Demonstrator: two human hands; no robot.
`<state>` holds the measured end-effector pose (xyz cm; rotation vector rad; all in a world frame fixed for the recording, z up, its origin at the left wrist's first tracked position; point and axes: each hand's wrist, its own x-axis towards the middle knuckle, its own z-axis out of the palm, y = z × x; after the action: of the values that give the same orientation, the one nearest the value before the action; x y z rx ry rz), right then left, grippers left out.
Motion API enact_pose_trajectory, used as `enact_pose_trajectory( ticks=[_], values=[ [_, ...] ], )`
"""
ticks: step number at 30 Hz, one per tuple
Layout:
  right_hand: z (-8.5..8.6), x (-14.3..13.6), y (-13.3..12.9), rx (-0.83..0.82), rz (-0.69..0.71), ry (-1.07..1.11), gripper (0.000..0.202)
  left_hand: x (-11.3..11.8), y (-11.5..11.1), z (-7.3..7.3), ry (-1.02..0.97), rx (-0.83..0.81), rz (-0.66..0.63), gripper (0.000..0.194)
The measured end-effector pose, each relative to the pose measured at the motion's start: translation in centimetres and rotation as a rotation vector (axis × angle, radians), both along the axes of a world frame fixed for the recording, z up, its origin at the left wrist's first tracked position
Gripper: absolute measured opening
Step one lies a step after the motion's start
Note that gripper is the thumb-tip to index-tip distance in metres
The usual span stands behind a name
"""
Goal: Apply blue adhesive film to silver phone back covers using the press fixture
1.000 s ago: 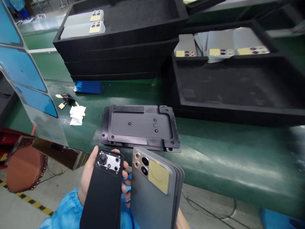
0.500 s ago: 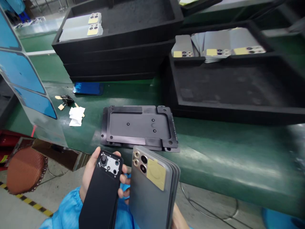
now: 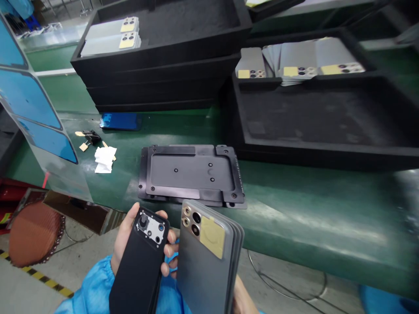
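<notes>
bottom centre: left hand (image 3: 123,237), fingers curled round a black phone (image 3: 137,270); right hand (image 3: 242,298), partly hidden, gripping a grey stack (image 3: 203,272); mid-frame, a fixture (image 3: 193,172).

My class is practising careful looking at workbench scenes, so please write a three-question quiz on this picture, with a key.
1. True or false: in the picture, the white paper lies left of the dark fixture.
2. Which does the left hand hold? a) white paper b) black phone-shaped piece c) dark fixture
3. Fill in: the front gray panel, held in the right hand, bears a ____ sticker.

Key: 1 true; 2 b; 3 yellow.
</notes>
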<state>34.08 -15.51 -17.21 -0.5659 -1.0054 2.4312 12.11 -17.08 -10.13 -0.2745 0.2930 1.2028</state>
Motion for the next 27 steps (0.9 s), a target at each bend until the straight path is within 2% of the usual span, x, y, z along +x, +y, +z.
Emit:
enact_pose_trajectory(
  ticks=[7,11,16,21,27],
  values=[
    [1.7,-0.9,1.0,-0.012,0.025,-0.009,0.098,0.0,0.0,0.1,0.006,-0.046,0.018,0.032],
    [1.8,-1.3,1.0,-0.047,0.024,0.032,0.096,-0.2,0.1,0.4,0.007,-0.105,0.019,0.032],
    [1.6,-1.2,0.5,-0.06,0.01,0.023,0.096,-0.1,-0.1,0.2,0.018,-0.088,0.035,0.032],
    [-0.1,-0.3,0.0,0.009,0.028,-0.118,0.1,0.7,-1.1,-0.5,0.124,-0.097,0.146,0.045],
    [-3.4,-4.8,2.0,0.141,-0.031,-0.164,0.105,1.4,-1.6,-0.8,0.231,-0.091,0.261,0.051]
  ],
)
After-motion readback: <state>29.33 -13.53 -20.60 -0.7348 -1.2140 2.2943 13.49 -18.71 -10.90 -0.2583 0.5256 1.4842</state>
